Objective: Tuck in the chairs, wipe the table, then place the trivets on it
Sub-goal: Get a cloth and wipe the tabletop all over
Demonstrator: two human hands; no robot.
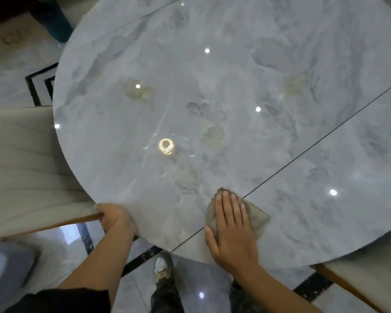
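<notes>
A round grey marble table (212, 98) fills most of the view, crossed by thin dark seams. My right hand (233, 227) lies flat, fingers together, pressing a beige cloth (259, 219) onto the table near its front edge. My left hand (116, 219) grips the table's near left rim. A cream padded chair (25, 163) with a wooden edge stands at the left, its seat partly under the table. Another cream chair (366, 281) shows at the lower right. No trivets are in view.
Yellowish stains (140, 91) mark the tabletop in a few spots. Glossy tiled floor (201, 288) with dark borders lies below, where my legs and a shoe (161, 266) stand. A dark teal object (54, 21) sits at the far left beyond the table.
</notes>
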